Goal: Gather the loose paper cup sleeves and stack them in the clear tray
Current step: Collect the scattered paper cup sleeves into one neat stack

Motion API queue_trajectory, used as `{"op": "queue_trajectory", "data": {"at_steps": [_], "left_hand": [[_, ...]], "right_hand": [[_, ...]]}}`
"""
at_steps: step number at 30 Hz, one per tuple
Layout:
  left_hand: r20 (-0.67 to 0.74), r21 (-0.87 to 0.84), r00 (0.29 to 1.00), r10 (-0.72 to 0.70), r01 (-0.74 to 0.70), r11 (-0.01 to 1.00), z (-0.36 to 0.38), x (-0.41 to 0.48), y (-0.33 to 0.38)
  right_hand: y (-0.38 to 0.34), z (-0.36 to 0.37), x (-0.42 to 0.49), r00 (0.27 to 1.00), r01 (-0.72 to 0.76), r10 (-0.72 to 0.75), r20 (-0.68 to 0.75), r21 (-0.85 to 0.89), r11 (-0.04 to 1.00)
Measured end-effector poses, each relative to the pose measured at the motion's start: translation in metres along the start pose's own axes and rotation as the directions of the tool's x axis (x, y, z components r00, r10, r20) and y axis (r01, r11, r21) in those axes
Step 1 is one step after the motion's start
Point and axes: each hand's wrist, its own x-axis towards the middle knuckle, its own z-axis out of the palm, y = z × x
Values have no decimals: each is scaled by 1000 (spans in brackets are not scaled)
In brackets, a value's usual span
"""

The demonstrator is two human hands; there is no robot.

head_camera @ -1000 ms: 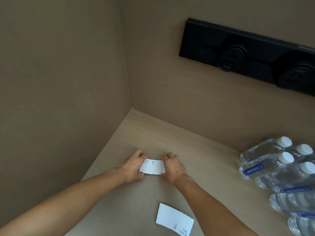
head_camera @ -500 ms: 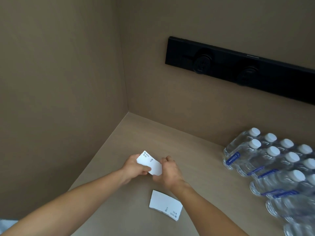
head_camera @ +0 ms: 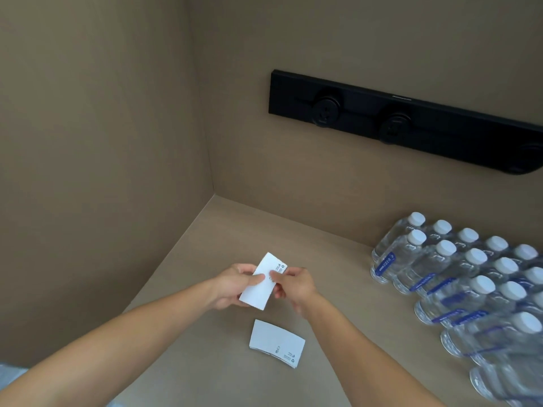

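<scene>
Two plain tan walls [head_camera: 97, 127] meet in a corner and take up most of the view, and below them a tan counter [head_camera: 264, 230] runs out from that corner toward the person. A long black socket strip [head_camera: 411, 121] is fixed to the back wall, slanting down toward the right edge of the picture, with round outlets set along it. On the right side of the counter stands a block of clear water bottles [head_camera: 458, 277] in rows, each with a white cap and a blue label; the nearest ones at the lower right are blurred. Two bare forearms reach in from the bottom edge and come together above the middle of the counter. The left hand [head_camera: 232, 286] is closed on a white paper sleeve [head_camera: 261, 284], thumb on its upper face and fingers curled beneath its left edge. The right hand [head_camera: 293, 284] pinches the same sleeve at its right edge, thumb and forefinger pressed on it near the small dark print by the upper corner. This sleeve is flat, tilted with one short end toward the back wall, and held up off the counter between the two hands. A second white sleeve [head_camera: 277, 342] lies flat on the counter just below the hands, between the two forearms, apart from both, with small print near its lower right corner. No clear tray shows in this view.
</scene>
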Motion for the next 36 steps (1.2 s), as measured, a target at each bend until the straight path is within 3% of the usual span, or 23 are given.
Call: {"op": "queue_trajectory", "data": {"at_steps": [3, 5, 10, 13, 18, 23, 29, 36], "left_hand": [[63, 106, 998, -20, 13, 994, -1, -5, 5], [48, 162, 999, 3, -11, 987, 0, -5, 7], [-203, 126, 975, 85, -60, 990, -2, 7, 8], [-333, 59, 940, 71, -55, 997, -8, 14, 8], [-383, -138, 923, 42, -102, 985, -14, 18, 6], [-300, 39, 950, 84, -75, 996, -3, 18, -1], [-84, 104, 995, 49, -40, 994, 12, 21, -10], [-32, 186, 999, 8, -2, 982, 35, 29, -36]], "right_hand": [[-4, -12, 2, 999, -42, 43, -8, 161, 986], [-5, -21, 4, 998, -59, 59, 3, 174, 983], [-3, -35, 3, 987, -116, 105, 121, 88, 989], [3, -41, 0, 972, -141, 129, 194, 49, 989], [18, -43, -7, 957, -203, 185, 223, 62, 977], [34, -47, -11, 967, -240, 203, 156, 273, 932], [55, -59, -24, 962, -272, 258, 87, 304, 913], [77, -71, -46, 973, -139, 179, -149, 246, 959]]}}
